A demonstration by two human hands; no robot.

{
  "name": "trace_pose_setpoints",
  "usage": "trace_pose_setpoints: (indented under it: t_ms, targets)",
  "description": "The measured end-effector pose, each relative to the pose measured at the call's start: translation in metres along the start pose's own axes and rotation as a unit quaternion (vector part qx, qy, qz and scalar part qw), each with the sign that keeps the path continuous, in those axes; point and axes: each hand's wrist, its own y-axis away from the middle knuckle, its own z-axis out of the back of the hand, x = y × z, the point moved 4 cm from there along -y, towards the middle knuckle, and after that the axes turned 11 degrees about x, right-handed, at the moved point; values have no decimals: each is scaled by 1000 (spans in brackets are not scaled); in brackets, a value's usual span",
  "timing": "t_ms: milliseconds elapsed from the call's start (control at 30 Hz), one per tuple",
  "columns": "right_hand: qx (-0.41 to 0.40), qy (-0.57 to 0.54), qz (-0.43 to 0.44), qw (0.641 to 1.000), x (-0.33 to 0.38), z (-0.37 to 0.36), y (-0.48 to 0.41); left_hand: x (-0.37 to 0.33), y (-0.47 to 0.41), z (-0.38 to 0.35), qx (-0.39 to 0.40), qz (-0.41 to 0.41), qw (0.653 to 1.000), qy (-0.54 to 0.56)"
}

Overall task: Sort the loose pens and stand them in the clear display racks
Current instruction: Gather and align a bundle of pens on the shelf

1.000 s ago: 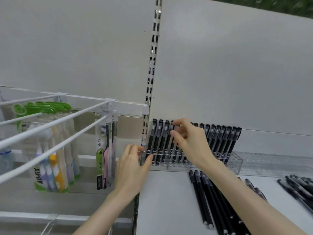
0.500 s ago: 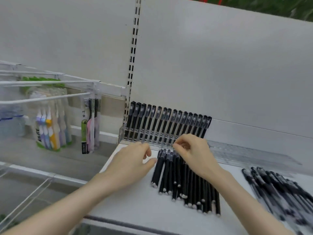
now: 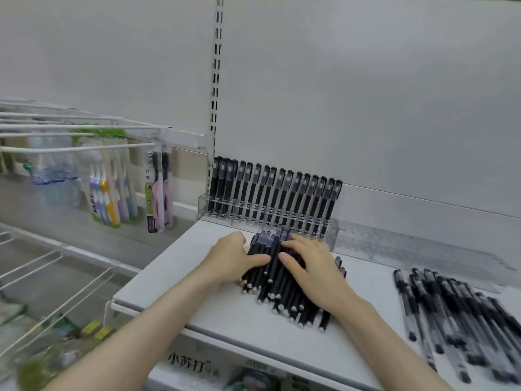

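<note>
Where pens [image 3: 272, 277] heap on white shelf [image 3: 225, 320], left hand [image 3: 231, 259] gripping them, right hand [image 3: 315, 269] flat (spread)

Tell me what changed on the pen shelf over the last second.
Both hands dropped from the clear plastic rack of standing black pens to the pile of loose black pens: the left hand now cups its left edge, the right hand presses on top. Those standing black pens and the pile of clear-barrelled pens at right stayed put.
</note>
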Motion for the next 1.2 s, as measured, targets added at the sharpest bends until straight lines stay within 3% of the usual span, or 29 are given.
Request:
trace_pose_setpoints:
  t_ms: [133,300,433,600,700,867,1033,1200]
  targets:
    - [8,-7,-3,1000,1,1,1,-1,-8,9,52,-10,998,22]
    - [16,-17,-2,1000,0,2,3,-2,-2,11,47,-28,997,51]
    - [-3,-27,8,1000,4,7,6,1,9,12,41,-58,977,200]
    - [-41,-210,57,975,27,25,8,-3,33,18,65,-153,933,319]
    - [-63,-333,83,937,49,38,-4,-6,35,26,76,-194,925,317]
    - [-121,-417,76,898,75,45,-36,2,22,46,75,-230,917,317]
    - [-136,-449,82,879,91,39,-72,27,-7,70,80,-241,919,302]
    - [-234,-388,62,889,94,50,-102,60,-51,92,-21,-241,935,258]
